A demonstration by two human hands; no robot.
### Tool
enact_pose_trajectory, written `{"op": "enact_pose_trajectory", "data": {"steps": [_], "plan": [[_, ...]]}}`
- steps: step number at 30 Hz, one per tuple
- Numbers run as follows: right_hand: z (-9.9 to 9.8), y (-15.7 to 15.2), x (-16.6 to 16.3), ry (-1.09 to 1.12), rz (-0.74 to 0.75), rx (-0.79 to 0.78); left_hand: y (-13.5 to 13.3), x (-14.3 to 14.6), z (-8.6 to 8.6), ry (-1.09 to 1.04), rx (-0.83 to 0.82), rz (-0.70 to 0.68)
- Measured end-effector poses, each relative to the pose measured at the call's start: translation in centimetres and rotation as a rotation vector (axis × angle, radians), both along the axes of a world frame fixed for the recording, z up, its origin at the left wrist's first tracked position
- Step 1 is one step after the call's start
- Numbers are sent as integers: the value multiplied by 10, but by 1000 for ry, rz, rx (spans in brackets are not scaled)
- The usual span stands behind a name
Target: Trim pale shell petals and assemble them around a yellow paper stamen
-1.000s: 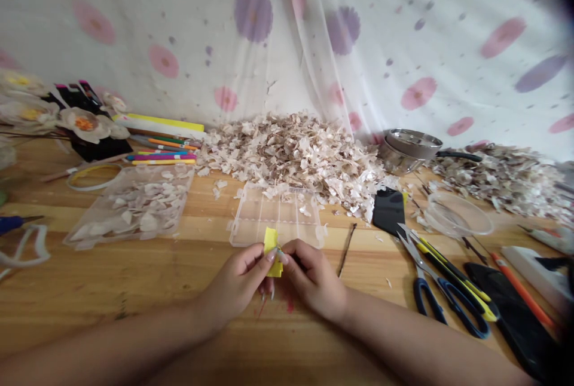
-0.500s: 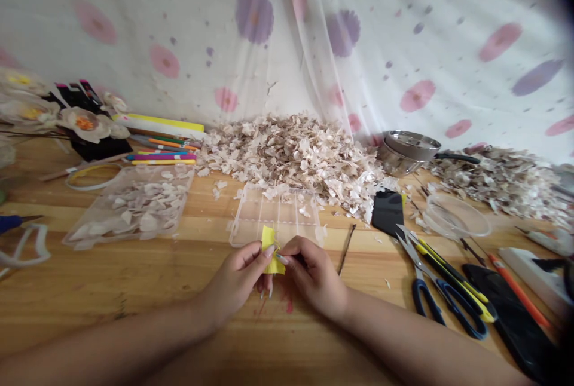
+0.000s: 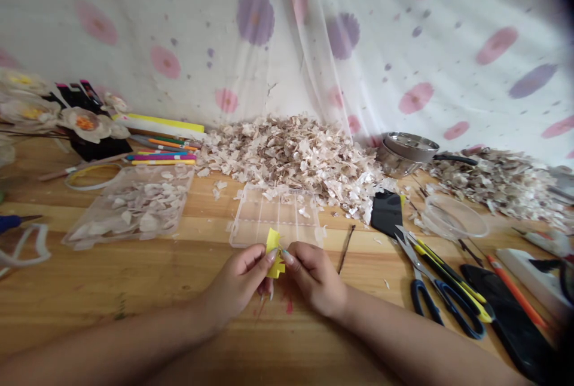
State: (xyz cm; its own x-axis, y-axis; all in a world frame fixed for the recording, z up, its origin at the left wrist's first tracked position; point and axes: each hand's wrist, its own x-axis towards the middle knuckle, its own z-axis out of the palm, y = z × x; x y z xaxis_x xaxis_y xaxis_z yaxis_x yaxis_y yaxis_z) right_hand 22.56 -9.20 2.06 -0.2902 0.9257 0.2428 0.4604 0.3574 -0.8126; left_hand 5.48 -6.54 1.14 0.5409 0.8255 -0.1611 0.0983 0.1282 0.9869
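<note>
My left hand (image 3: 246, 272) is closed around a strip of yellow paper (image 3: 272, 247), pinching it between thumb and fingers. The strip stands roughly upright, and its right edge looks cut into narrow fringes. At that edge my right hand (image 3: 311, 272) is closed, thumb and forefinger pinched on the strip's fringe. Both hands are just above the wooden table (image 3: 179, 314), in front of a clear divided plastic box (image 3: 260, 210).
Behind the box rises a heap of pale shell-like flakes (image 3: 296, 159). Scissors (image 3: 426, 284), a yellow-black cutter (image 3: 448, 272) and a black phone (image 3: 506, 314) lie right. Left are a tray of flakes (image 3: 139, 207), pens (image 3: 164, 159) and flowers (image 3: 85, 123).
The yellow strip and my left hand have shifted slightly right, and the strip has turned a little. My right fingers have changed their position on its fringed edge.
</note>
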Motion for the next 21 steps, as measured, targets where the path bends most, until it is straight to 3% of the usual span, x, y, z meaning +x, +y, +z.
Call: {"op": "enact_pose_trajectory", "data": {"steps": [9, 17, 21], "plan": [[-1, -1, 0, -122, 31, 72, -3, 1, 2, -11, 18, -39], [-7, 0, -3, 189, -58, -144, -4, -1, 1, -7, 34, -160], [-9, 3, -4, 296, -111, -152, -3, -1, 3, -30, 47, -150]]}}
